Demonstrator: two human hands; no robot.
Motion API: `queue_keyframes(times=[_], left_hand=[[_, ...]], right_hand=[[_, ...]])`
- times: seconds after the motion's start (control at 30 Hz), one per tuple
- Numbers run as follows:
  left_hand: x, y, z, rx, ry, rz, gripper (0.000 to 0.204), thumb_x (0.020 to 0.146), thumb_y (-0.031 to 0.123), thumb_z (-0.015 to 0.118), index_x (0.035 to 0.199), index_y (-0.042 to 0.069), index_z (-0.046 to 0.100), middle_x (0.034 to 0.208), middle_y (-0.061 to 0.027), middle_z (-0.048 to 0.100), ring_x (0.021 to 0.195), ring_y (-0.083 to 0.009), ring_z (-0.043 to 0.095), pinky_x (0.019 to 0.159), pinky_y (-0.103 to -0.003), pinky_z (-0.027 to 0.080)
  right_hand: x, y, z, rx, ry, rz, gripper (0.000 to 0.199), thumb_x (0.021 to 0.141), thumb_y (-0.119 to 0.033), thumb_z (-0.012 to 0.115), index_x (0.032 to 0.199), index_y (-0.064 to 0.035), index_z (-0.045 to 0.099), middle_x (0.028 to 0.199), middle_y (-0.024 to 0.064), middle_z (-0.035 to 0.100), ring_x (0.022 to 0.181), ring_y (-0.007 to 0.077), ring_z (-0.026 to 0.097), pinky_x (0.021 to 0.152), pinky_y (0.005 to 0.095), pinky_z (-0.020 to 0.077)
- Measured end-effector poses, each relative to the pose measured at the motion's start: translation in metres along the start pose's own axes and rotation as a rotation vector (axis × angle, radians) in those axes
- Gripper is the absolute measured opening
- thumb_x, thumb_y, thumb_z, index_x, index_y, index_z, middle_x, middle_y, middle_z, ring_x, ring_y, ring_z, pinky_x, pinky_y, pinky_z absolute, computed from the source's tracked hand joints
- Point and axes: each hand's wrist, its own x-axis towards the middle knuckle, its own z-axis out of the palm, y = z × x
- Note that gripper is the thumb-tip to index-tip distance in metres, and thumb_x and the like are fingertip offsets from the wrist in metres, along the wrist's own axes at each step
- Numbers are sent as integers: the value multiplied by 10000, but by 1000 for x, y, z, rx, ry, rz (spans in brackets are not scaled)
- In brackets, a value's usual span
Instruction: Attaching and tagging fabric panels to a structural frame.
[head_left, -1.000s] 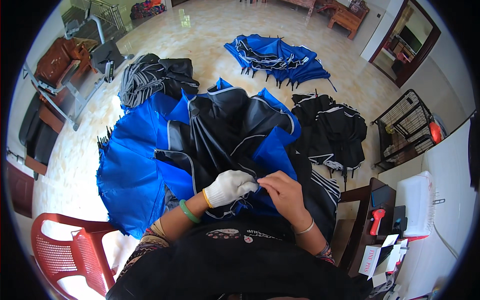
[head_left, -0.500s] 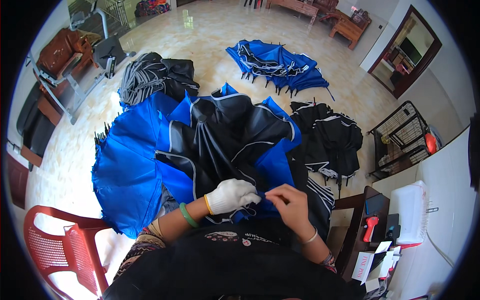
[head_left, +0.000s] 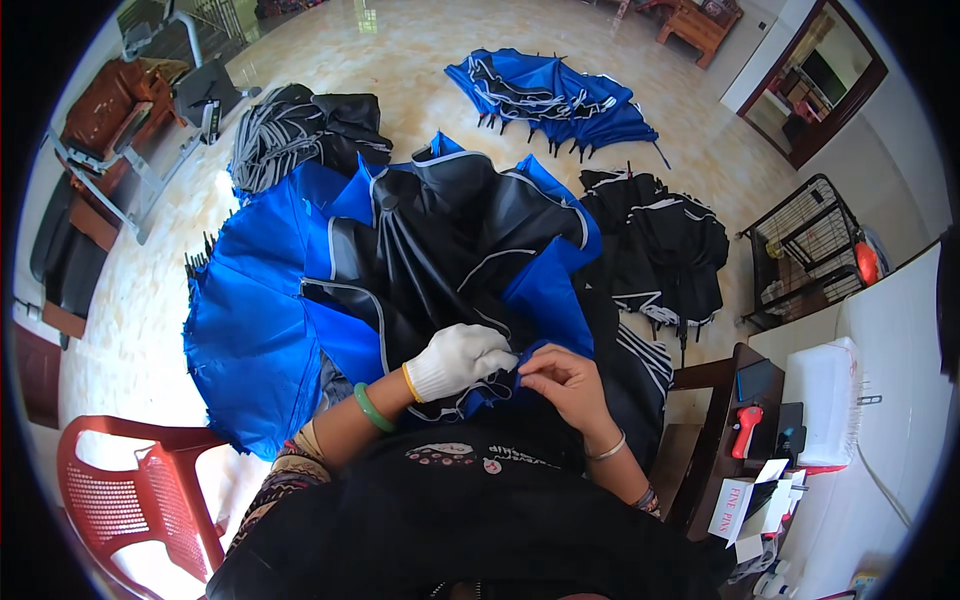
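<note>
Across my lap spreads a large umbrella canopy (head_left: 410,270), black with grey piping on its inner side and bright blue on the outer. My left hand (head_left: 460,361), in a white knit glove, is closed on the edge of the cloth near my body. Bare and beside it, my right hand (head_left: 566,388) pinches a bit of dark blue cloth between thumb and fingers. The fingertips of both hands almost meet. Whether a needle or thread is between them is too small to tell. A thin light cord or piping loops below the gloved fingers.
Another blue canopy (head_left: 250,310) lies left, a grey-piped black heap (head_left: 300,140) behind it. Farther off are a blue umbrella pile (head_left: 560,100) and black umbrellas (head_left: 665,250). A red chair (head_left: 140,490) stands left; a dark side table (head_left: 690,460) with a red-handled tool (head_left: 744,432) right.
My right hand has moved in toward the gloved hand and now pinches the blue cloth. The surroundings have shifted slightly upward in the picture as my head moved.
</note>
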Motion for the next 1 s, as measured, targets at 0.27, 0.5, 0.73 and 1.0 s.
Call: queue_keyframes(times=[0.27, 0.5, 0.73, 1.0], left_hand=[[-3, 4, 1, 26, -43, 52, 240, 891, 272, 517, 818, 85, 650, 779, -80, 622, 748, -288, 614, 676, -386, 487], [-3, 4, 5, 49, -76, 37, 237, 893, 280, 517, 837, 93, 651, 783, -77, 621, 747, -287, 615, 668, -389, 489], [-6, 6, 6, 94, -188, -8, 244, 893, 309, 538, 863, 99, 658, 794, -76, 630, 763, -295, 625, 662, -404, 495], [-10, 16, 12, 118, -344, 85, 281, 908, 380, 502, 849, 152, 656, 778, -71, 622, 738, -289, 630, 642, -408, 504]], right_hand=[[-5, -9, 19, -561, 255, -298, 105, 789, 76, 666, 883, 28, 665, 779, 66, 625, 681, 109, 619, 615, 215, 498], [-5, -13, 16, -589, 264, -306, 97, 776, 81, 665, 852, 22, 669, 773, 80, 627, 666, 130, 621, 590, 225, 485], [-13, -32, 12, -1288, -71, -552, 236, 764, -8, 699, 995, -33, 654, 743, 82, 617, 653, 178, 621, 585, 255, 479], [4, -73, -11, -715, -500, 70, 372, 755, -125, 756, 1088, -23, 623, 886, 60, 628, 587, 116, 567, 568, 248, 474]])
